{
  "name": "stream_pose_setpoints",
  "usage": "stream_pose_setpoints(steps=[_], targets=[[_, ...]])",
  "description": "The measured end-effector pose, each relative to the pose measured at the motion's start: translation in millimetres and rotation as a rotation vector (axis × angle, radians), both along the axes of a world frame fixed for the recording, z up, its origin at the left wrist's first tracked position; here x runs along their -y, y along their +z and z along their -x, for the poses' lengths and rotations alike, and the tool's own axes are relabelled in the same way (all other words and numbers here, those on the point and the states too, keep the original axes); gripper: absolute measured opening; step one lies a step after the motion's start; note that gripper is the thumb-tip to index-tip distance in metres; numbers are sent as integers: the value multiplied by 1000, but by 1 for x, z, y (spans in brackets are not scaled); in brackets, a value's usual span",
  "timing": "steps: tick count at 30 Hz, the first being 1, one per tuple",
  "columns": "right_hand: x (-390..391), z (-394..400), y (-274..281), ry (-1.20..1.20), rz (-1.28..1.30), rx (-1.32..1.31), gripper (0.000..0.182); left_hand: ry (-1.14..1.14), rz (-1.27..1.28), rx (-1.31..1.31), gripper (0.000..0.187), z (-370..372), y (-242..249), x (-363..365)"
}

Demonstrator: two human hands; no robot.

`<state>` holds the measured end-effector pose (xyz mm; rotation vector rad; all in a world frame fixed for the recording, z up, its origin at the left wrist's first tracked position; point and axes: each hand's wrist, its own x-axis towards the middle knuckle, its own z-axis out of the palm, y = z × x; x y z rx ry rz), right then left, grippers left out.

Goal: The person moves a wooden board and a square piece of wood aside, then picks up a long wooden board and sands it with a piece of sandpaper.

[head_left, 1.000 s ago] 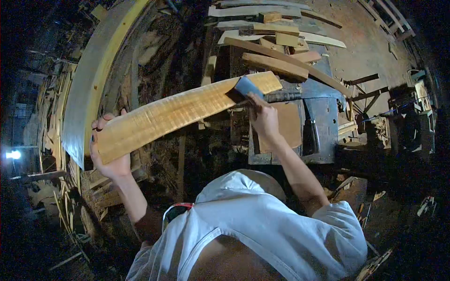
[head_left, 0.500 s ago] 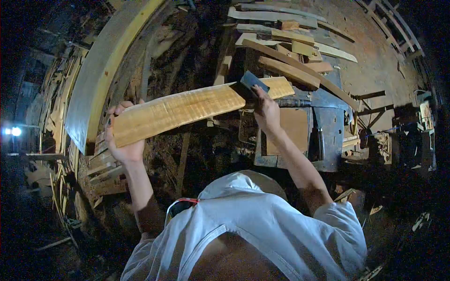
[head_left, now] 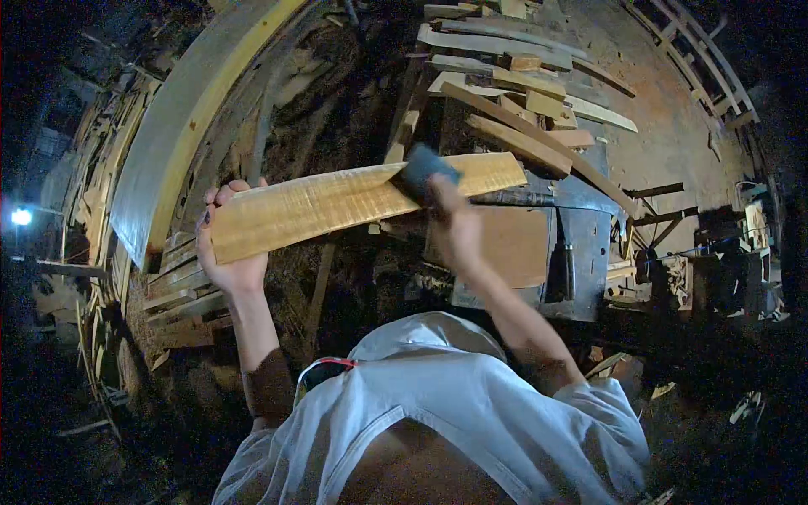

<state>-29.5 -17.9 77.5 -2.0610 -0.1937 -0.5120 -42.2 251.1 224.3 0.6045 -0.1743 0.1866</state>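
The left hand [head_left: 229,252] grips the near end of a long, slightly curved wooden plank [head_left: 353,200], fingers wrapped over the top edge and palm under the lower edge. The plank is held in the air in front of the person, running from the left hand up and to the right, with its far end over the blue tabletop [head_left: 589,220].

The right hand [head_left: 450,220] is closed around a dark blue-grey sanding block [head_left: 425,171], which is pressed flat against the face of the plank. The hand is motion-blurred, so individual finger positions cannot be resolved.

Differences from the earlier frames:
- The sanding block has travelled along the plank toward the left hand. Half a second ago it sat close to the far end; it now lies further in, leaving more of the far end exposed.
- The right hand was sharp earlier and is now blurred.
- The left hand keeps the same grip on the near end.
- The plank lies slightly flatter across the view than one second ago.

A brown board [head_left: 509,244] lies on the tabletop beneath the right hand. Loose wood offcuts [head_left: 522,84] are stacked beyond the plank. A large curved timber [head_left: 181,126] stands to the left.
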Motion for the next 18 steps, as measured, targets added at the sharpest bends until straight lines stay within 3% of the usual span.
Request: stream_pose_setpoints(steps=[4, 6, 7, 8, 10, 12, 14, 17, 18], targets=[[-24, 30, 49, 228, 180, 214, 46, -66, 17, 43, 27, -2, 3, 2], [-1, 16, 3, 154, 148, 205, 47, -78, 13, 55, 27, -4, 3, 0], [8, 4, -33, 70, -153, -25, 45, -67, 17, 40, 29, -3, 1, -2], [27, 4, -24, -65, 72, 44, 45, -57, 24, 34, 30, -4, 1, -3], [40, 0, -30, -132, 215, -11, 45, -56, 35, 33, 32, -4, -1, -5], [21, 12, -6, -44, 38, -139, 47, -62, 47, 33, 34, -6, 0, -4], [-8, 25, 3, 82, 168, 158, 47, -104, 32, 68, 35, -7, 4, -1], [-9, 29, 27, 230, 198, 213, 41, -121, 79, 47, 37, -8, 7, 0], [-1, 25, 3, 176, -27, 75, 43, -122, 77, 51, 37, -10, 7, 0]])
